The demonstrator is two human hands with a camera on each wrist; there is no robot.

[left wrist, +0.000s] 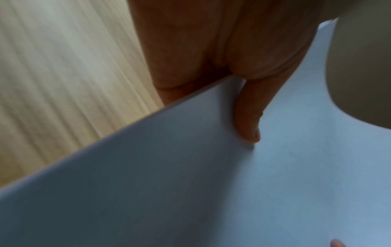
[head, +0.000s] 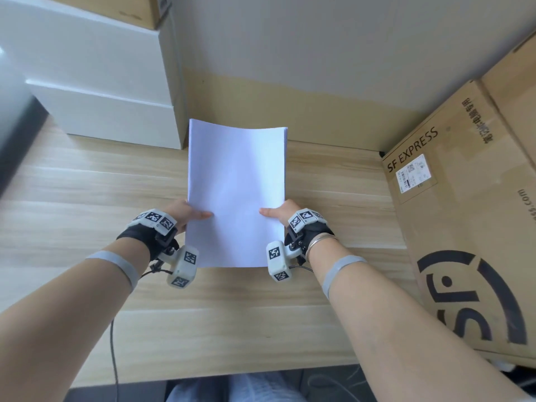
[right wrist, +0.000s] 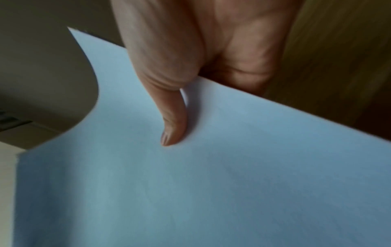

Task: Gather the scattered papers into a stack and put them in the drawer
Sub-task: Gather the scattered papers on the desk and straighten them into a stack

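I hold the stack of papers [head: 236, 192] between both hands, lifted off the wooden desk [head: 87, 181] and standing over its middle, with the long side running away from me toward the back edge. The sheets are white and squared together; the far end bows into a shallow curve, and at its right corner a few sheet edges show slightly fanned. The near end of the stack hangs toward the front edge of the desk, between my two wrists.

My left hand [head: 185, 214] pinches the left long edge, below the middle of the stack's length, nearer to me than to the far end. Its thumb [left wrist: 249, 117] lies flat across the top sheet, pointing inward, while the rest of the fingers go under the paper where I cannot see them. My right hand [head: 280, 211] takes the right long edge at the same level, its thumb [right wrist: 173, 123] pressed on top in the same way and the other fingers hidden beneath. The two thumb tips point at each other with a broad strip of bare paper between them.

On the desk's left back corner sits a white box [head: 95, 91] with a brown carton on top of it. Along the right edge stands a large cardboard carton [head: 464, 213] printed SF EXPRESS. A grey wall [head: 319, 39] rises behind the back edge.
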